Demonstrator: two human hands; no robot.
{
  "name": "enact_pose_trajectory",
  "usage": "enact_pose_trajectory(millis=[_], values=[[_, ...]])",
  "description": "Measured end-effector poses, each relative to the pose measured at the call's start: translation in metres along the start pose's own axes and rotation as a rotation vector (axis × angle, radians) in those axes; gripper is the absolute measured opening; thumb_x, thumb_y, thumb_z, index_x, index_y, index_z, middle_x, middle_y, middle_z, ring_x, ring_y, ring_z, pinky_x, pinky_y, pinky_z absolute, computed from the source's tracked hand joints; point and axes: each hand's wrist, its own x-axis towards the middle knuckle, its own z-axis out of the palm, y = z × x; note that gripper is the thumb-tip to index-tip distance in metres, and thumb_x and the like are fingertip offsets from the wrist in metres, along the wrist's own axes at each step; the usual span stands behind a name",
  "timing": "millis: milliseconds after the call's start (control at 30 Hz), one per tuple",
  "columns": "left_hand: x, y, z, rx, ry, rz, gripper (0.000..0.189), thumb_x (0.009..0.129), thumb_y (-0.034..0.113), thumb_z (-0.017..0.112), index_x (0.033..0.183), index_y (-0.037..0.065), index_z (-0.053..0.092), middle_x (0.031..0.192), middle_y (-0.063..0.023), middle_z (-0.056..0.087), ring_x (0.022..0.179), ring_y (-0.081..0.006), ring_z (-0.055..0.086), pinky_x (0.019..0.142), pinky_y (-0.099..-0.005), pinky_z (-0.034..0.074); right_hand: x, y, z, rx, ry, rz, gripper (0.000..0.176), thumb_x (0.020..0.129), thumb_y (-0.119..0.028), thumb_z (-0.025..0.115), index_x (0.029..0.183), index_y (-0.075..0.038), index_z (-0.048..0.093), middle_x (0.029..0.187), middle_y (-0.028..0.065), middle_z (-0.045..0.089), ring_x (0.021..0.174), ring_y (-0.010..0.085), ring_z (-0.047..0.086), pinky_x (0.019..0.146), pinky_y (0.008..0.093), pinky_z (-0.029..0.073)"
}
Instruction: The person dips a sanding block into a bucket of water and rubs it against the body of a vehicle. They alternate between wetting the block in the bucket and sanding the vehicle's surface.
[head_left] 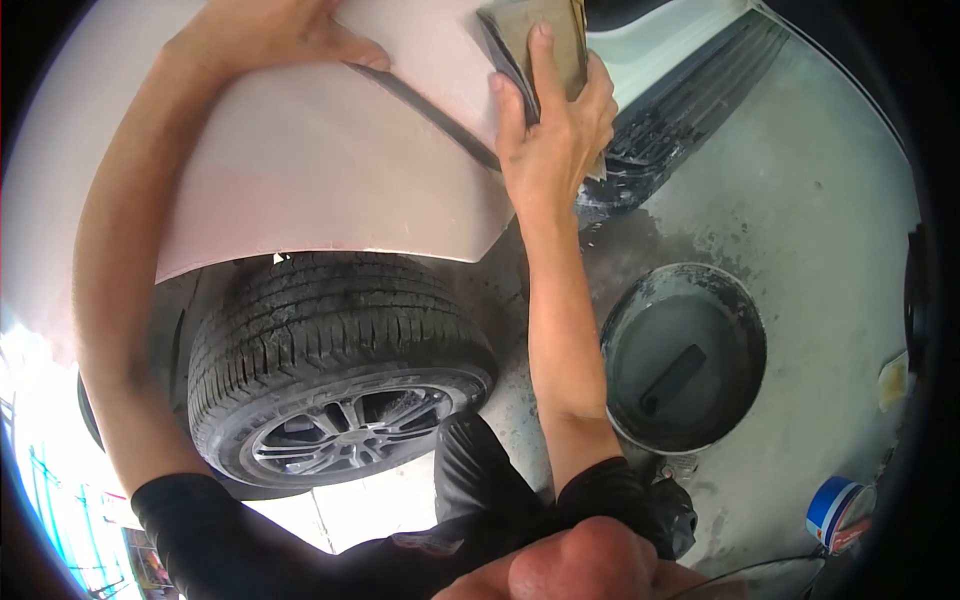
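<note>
My right hand (560, 140) is closed around a folded sheet of sandpaper (555, 40), tan on the side facing me and dark at its edges. It is up at the car's pale, dull body panel, near the gap between fender and door. My left hand (290, 35) lies on the fender (330, 160), thumb stretched out by the upper end of that dark gap (430, 118). Its other fingers are cut off by the top of the view. Below the fender's edge is the wheel (350, 430) with its black tyre (330, 310).
A dark bucket (757, 340) of grey water stands on the wet concrete floor, with a dark oblong object (675, 378) in it. A black ribbed side step (690, 110) runs along the car's sill. A blue-and-white tin (830, 508) is at the lower right.
</note>
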Motion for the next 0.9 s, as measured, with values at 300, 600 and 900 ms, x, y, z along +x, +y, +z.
enact_pose_trajectory(millis=[300, 600, 900], values=[[0.004, -0.007, 0.000, 0.001, -0.027, 0.010, 0.097, 0.066, 0.061, 0.087, 0.145, 0.013, 0.055, 0.149, -0.0172, 0.052, 0.148, -0.0339, 0.039, 0.127, -0.0611, 0.018, -0.019, 0.002, -0.009, -0.002, -0.052, -0.036, 0.061, 0.091, -0.032, 0.074, 0.149, -0.029, 0.056, 0.145, 0.0306, 0.042, 0.125, 0.0481, 0.046, 0.101, 0.0588, 0.038], [0.006, -0.005, -0.006, -0.001, -0.032, 0.013, 0.096, 0.064, 0.059, 0.088, 0.143, 0.012, 0.058, 0.148, -0.0168, 0.054, 0.146, -0.0348, 0.041, 0.126, -0.0628, 0.019, -0.063, -0.015, -0.012, 0.150, -0.101, -0.009, 0.065, 0.090, -0.032, 0.075, 0.151, -0.031, 0.053, 0.148, 0.0319, 0.040, 0.126, 0.0489, 0.045, 0.101, 0.0604, 0.036], [0.005, 0.003, -0.005, 0.014, -0.032, -0.025, 0.095, 0.063, 0.055, 0.090, 0.143, 0.013, 0.058, 0.148, -0.0173, 0.054, 0.147, -0.0346, 0.041, 0.126, -0.0612, 0.019, -0.045, -0.022, -0.005, 0.027, -0.097, 0.038, 0.066, 0.089, -0.032, 0.076, 0.151, -0.034, 0.053, 0.150, 0.0328, 0.037, 0.126, 0.0485, 0.045, 0.100, 0.0624, 0.036]])
